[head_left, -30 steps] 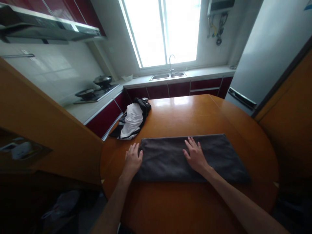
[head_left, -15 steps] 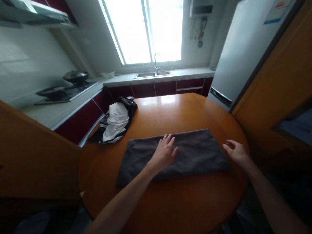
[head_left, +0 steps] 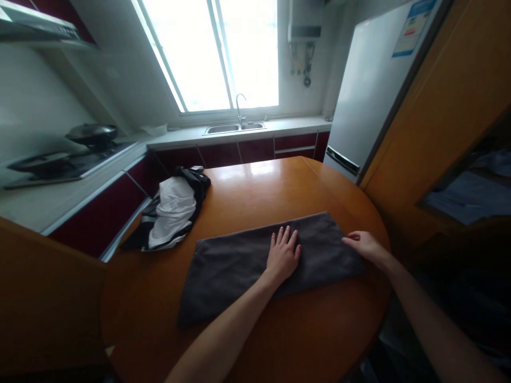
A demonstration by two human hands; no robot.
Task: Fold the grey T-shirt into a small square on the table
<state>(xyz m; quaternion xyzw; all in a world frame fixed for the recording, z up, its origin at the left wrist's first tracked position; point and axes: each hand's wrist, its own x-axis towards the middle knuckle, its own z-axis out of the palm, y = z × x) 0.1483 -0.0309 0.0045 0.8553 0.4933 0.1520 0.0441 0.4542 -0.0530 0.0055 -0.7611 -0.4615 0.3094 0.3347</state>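
A dark grey folded cloth (head_left: 235, 266) lies in a long flat rectangle across the near half of the wooden table. My left hand (head_left: 283, 255) rests flat on its middle, fingers spread and holding nothing. At the cloth's right edge, my right hand (head_left: 365, 246) has thumb and fingertips pinched together on the fabric. The exact grip there is small and partly hidden by the fingers.
A crumpled black and white garment (head_left: 173, 210) lies on the table's (head_left: 255, 191) left side. Beyond are a counter with a sink (head_left: 235, 127), a stove with pans (head_left: 93, 133), and a fridge (head_left: 363, 96) at the right.
My right hand has come in from beside the cloth to its right edge and closed there. My left hand has shifted slightly right along the cloth and pressed flat. The view has turned right.
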